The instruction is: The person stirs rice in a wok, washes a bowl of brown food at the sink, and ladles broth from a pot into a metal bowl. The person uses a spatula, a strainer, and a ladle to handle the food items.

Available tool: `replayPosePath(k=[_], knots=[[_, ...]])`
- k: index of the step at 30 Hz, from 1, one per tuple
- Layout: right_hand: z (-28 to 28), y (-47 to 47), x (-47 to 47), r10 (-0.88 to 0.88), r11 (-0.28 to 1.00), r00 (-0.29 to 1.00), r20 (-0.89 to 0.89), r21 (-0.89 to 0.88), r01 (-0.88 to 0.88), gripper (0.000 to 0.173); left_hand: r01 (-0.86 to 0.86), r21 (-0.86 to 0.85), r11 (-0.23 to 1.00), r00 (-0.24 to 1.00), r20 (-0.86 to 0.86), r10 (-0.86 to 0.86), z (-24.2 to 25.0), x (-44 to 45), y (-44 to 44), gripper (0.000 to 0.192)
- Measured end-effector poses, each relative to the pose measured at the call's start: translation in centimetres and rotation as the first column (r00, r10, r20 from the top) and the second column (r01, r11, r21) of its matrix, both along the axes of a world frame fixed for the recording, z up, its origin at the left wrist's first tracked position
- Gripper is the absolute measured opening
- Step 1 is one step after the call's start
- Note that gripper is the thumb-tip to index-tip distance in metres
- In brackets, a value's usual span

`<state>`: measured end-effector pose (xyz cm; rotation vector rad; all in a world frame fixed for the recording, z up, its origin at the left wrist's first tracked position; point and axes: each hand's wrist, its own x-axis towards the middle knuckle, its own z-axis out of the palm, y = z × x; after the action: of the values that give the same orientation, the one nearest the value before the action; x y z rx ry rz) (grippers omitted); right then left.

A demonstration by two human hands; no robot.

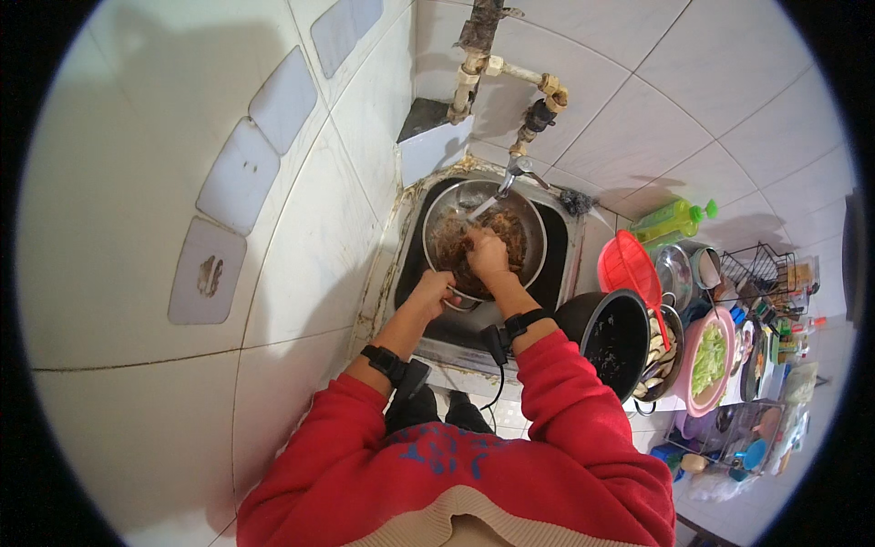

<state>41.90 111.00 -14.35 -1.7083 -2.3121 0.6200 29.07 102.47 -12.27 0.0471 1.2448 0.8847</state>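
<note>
A round stainless steel basin (432, 239) stands in the metal sink (472, 328), with brown shredded food (504, 229) lying in water inside it. Water runs into the basin from the tap (517, 167). At the near left rim, my left hand (434, 290) grips the basin by its handle. My right hand (488, 254) is down in the brown food with its fingers curled; some dark pieces show at the fingertips. What lies under the right palm is hidden.
Right of the sink stand a dark pot (618, 342), a red plastic strainer (625, 263), a pot of sliced eggplant (660, 362) and a pink basin of chopped greens (709, 362). A green bottle (666, 220) is near the wall. Tiled walls border the sink.
</note>
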Motion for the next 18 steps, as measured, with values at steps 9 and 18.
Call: replayPosePath(k=[9, 18], knots=[[4.6, -0.9, -0.1, -0.137, 0.983, 0.971, 0.198, -0.096, 0.158, 0.060, 0.015, 0.019, 1.000, 0.997, -0.072, -0.014, 0.4, -0.6, 1.1, 0.009], [0.3, -0.4, -0.3, -0.247, 0.959, 0.965, -0.085, -0.167, 0.230, 0.047, 0.024, -0.021, 0.999, 0.997, -0.077, -0.026, -0.2, -0.1, 0.9, 0.013]])
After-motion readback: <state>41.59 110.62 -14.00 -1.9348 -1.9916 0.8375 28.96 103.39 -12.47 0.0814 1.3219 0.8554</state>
